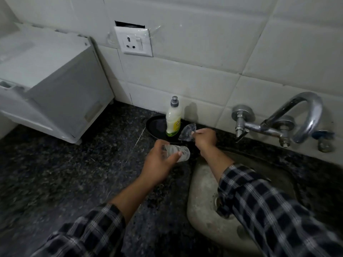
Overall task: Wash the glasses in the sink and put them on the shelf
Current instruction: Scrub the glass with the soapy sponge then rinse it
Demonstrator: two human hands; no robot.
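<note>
Checked sleeves (278,210) crossed bench (55,173) & sink (202,182); left grip (159,164) wrapped a sideways glass (179,152), right grip (205,138) pinched another glass (187,133) nr soap bottle (174,117).

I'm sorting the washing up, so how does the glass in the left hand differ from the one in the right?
The clear glass in the left hand lies sideways over the dark counter; the clear glass in the right hand is tilted, beside the soap bottle. The left one looks ribbed and whole in view; the right one is blurred. Both are transparent.
</note>
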